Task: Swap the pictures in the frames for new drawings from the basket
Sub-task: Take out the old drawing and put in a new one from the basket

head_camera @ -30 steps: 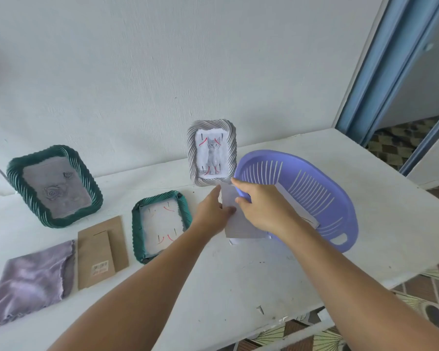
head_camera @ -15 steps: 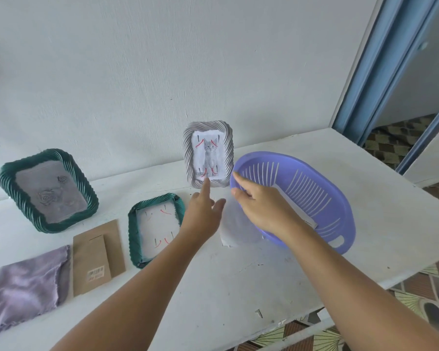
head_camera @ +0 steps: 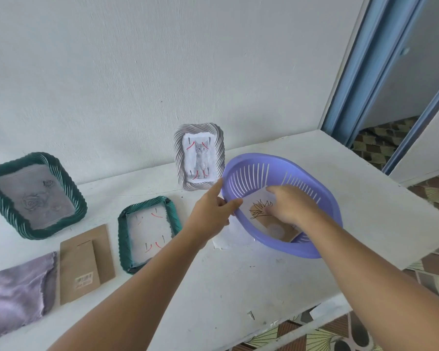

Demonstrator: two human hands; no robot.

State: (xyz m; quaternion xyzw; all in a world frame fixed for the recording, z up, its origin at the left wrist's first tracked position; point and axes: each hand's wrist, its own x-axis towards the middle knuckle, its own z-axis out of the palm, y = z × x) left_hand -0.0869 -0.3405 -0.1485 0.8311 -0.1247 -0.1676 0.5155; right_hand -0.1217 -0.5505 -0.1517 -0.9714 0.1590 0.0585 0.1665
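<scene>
A purple slotted basket (head_camera: 314, 188) stands tilted on the white table. My left hand (head_camera: 211, 214) grips its left rim, thumb over the edge. My right hand (head_camera: 289, 206) is inside the basket, fingers down on a drawing (head_camera: 260, 211) with a black line sketch; whether the fingers pinch it is hidden. A grey frame (head_camera: 221, 148) with a kitten picture stands against the wall just behind my left hand. A small green frame (head_camera: 122, 231) lies flat on the table. A large green frame (head_camera: 80, 206) leans on the wall at far left.
A white sheet (head_camera: 226, 240) lies on the table, partly under the basket's left side. A cardboard backing (head_camera: 85, 264) and a purple cloth (head_camera: 15, 292) lie at front left. The table's front edge runs close below my arms; a blue door frame (head_camera: 365, 59) stands right.
Both hands let go of the white sheet, which now lies by the basket. My left hand took the basket rim. My right hand moved into the basket onto the drawing.
</scene>
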